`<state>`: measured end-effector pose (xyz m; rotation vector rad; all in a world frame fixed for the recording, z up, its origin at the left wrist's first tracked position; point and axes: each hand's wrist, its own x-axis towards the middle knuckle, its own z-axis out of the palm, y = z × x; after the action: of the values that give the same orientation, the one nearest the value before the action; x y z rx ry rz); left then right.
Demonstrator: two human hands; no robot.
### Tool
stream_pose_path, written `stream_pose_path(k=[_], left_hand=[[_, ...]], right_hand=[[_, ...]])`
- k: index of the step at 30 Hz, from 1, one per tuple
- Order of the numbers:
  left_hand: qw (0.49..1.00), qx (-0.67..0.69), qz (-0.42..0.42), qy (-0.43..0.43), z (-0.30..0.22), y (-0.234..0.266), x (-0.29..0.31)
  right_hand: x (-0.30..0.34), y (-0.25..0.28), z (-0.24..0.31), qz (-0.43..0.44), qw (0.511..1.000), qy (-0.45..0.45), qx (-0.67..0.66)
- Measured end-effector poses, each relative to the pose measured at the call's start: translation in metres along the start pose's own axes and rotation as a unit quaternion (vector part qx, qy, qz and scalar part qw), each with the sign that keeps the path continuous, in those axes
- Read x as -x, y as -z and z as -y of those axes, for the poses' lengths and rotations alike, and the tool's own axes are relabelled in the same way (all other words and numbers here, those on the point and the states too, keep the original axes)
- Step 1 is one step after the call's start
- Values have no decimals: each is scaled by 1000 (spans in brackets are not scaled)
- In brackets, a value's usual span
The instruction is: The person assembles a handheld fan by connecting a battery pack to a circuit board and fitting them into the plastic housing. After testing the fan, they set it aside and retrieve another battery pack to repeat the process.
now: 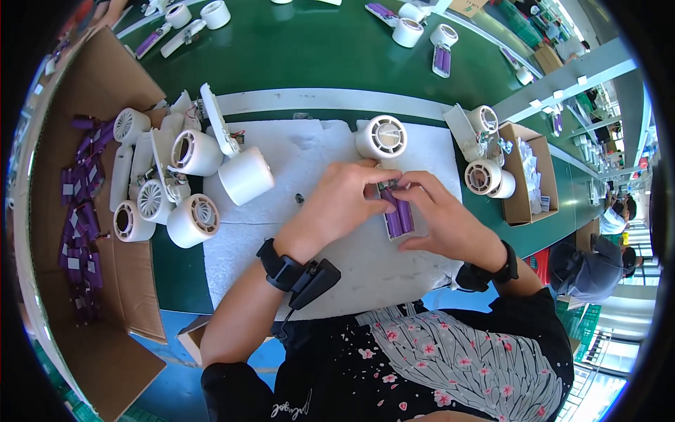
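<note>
On the white foam sheet (281,151) in front of me lies a white handheld fan (381,137), its round head away from me and its handle opened. Two purple battery cells (399,216) sit side by side in the handle. My left hand (343,200) closes on the handle's left side, thumb and forefinger by its upper end near the head. From the right, my right hand (441,216) has its fingertips at the same upper end and its thumb beside the cells. Small parts between my fingertips are mostly hidden.
At left, a cardboard box (133,288) holds many purple battery packs (81,211). Several opened white fans (193,220) crowd beside it. Right of the foam are more fans (482,176) and a small carton (519,205) of white bags. Beyond a pale rail, the green belt (302,56) carries other fans.
</note>
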<state>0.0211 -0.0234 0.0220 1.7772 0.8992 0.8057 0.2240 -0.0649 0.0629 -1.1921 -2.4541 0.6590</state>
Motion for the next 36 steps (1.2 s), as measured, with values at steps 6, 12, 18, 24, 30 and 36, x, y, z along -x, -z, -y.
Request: stream_pose_path(k=[6, 12, 18, 24, 30, 36], left_hand=[[988, -57, -128, -71, 6, -6, -5], [988, -53, -146, -20, 13, -2, -5], [989, -53, -130, -36, 10, -5, -3], [990, -68, -107, -64, 22, -5, -8], [987, -82, -122, -62, 31, -4, -8], [988, -68, -129, -52, 30, -6, -9]], right_hand=[[-20, -3, -17, -64, 994, -10, 89], [-82, 40, -28, -185, 958, -51, 214], [-160, 190, -38, -284, 887, 2, 363], [-233, 227, -283, -96, 951, 52, 289], [-265, 192, -350, 16, 917, -106, 384], [-274, 197, -386, 46, 933, -145, 326]])
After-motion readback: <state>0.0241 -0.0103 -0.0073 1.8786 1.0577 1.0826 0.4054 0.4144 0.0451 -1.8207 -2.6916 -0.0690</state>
